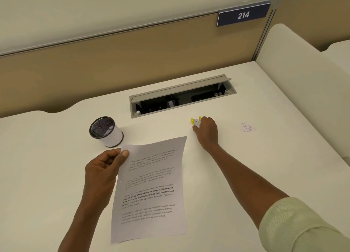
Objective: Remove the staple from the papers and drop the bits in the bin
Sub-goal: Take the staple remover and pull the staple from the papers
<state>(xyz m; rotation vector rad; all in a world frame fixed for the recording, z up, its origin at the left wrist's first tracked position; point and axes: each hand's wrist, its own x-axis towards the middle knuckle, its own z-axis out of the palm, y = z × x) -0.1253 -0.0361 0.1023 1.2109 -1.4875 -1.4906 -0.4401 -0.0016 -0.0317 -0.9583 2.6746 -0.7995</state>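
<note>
The left hand point(103, 169) pinches the upper left corner of the white printed paper sheets point(151, 187), thumb on top, fingers curled beneath; the sheets otherwise lie flat on the smooth white desk point(56, 176). The staple itself cannot be made out at that corner. The right hand point(206, 130) reaches forward, fingers curled around a small yellow-and-white tool point(196, 121), apparently a staple remover, resting on the desk. The round white bin with a dark mesh interior point(106, 131) stands just beyond the left hand. Printed text begins "Village life is a peaceful, close-knit". A blue plate point(243, 15) on the tan partition reads "214". Scattered small bits point(247, 128) lie right of the right hand.
</note>
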